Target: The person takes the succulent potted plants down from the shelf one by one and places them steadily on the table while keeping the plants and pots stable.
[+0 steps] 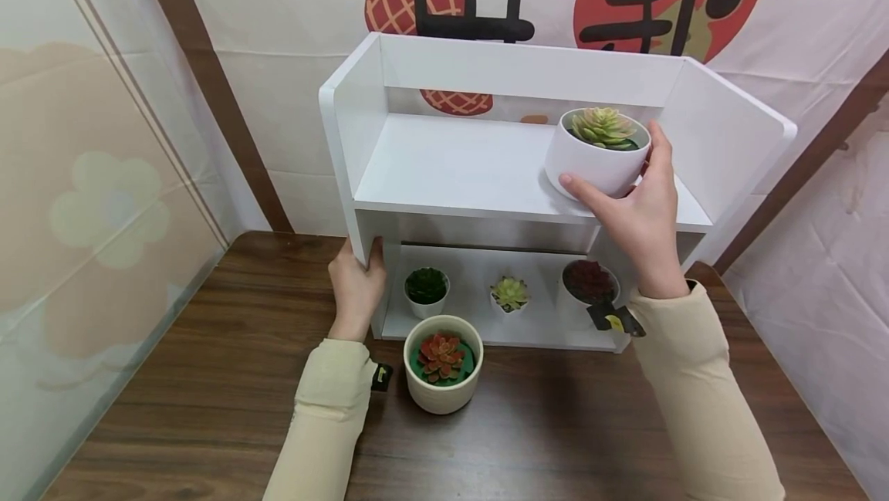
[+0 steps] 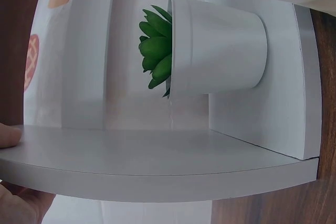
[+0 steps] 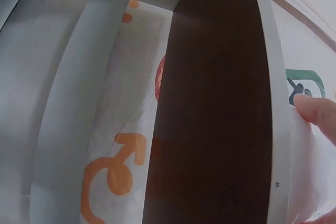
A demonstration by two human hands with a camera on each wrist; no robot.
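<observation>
A white two-tier shelf stands on the wooden table. My left hand grips its left side panel, with the thumb inside; in the left wrist view, fingertips show on both faces of the panel. Over the upper tier's right part, my right hand holds a round white pot with a pale green succulent, thumb in front and fingers on the right side. Whether the pot touches the board I cannot tell. The right wrist view shows only the thumb on that hand's side.
On the lower tier are a dark green plant in a white pot, a small yellow-green succulent and a dark red plant. A cream pot with a red succulent stands before the shelf. Printed cloth hangs behind.
</observation>
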